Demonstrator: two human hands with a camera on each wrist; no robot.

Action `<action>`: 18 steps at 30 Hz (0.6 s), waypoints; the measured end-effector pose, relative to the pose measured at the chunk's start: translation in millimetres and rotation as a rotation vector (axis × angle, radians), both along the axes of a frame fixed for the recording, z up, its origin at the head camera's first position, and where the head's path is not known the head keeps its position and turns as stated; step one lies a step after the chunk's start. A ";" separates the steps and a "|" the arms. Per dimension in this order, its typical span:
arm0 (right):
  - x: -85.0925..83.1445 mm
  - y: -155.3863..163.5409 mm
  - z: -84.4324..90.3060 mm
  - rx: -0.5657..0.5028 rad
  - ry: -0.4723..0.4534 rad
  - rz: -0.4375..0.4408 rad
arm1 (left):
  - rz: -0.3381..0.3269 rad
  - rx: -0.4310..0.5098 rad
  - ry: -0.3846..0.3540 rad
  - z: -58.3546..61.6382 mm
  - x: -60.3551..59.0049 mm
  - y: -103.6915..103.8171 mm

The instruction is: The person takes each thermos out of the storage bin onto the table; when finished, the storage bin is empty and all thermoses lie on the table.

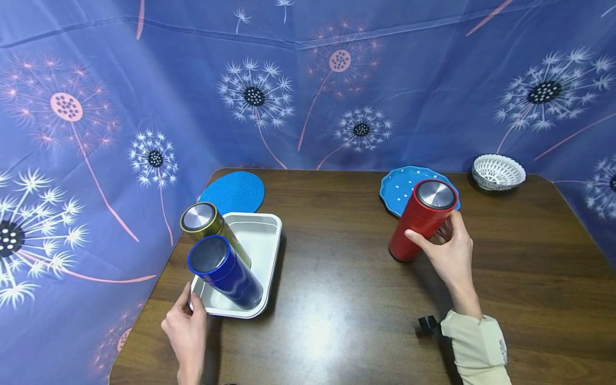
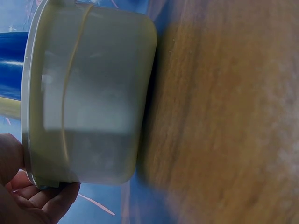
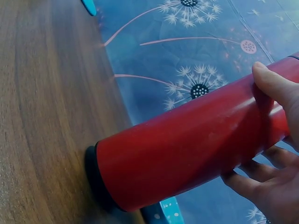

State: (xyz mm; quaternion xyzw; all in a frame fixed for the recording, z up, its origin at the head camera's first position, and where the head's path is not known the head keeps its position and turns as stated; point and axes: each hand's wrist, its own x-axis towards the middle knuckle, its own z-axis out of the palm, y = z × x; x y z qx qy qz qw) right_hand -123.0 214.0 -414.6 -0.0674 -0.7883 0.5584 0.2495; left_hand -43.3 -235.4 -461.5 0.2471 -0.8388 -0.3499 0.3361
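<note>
A red flask (image 1: 420,220) with a steel lid stands on the brown table (image 1: 337,289), right of centre. My right hand (image 1: 445,243) grips it around the upper body; the right wrist view shows thumb and fingers wrapped round the red flask (image 3: 196,144). A white tray (image 1: 262,240) at the left holds a blue flask (image 1: 225,271) and a gold flask (image 1: 207,223), both upright. My left hand (image 1: 185,326) holds the tray's near left corner; the left wrist view shows the fingers under the rim of the tray (image 2: 93,93).
A blue dotted plate (image 1: 401,187) lies just behind the red flask. A round blue woven mat (image 1: 233,191) sits behind the tray. A white woven basket (image 1: 498,172) stands at the back right. Blue dandelion-print cloth (image 1: 308,80) encloses the table on three sides.
</note>
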 end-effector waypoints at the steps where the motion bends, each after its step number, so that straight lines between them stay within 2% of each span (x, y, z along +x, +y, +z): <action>1: 0.0 0.6 -0.3 -0.003 -0.001 0.001 | 0.003 -0.007 -0.003 0.2 0.2 0.2; 6: -0.2 2.4 -1.2 -0.007 -0.013 -0.002 | 0.006 -0.042 -0.005 1.1 0.8 0.6; 18: -1.0 4.4 -4.6 -0.009 -0.025 -0.009 | 0.009 -0.054 -0.008 0.1 0.7 1.2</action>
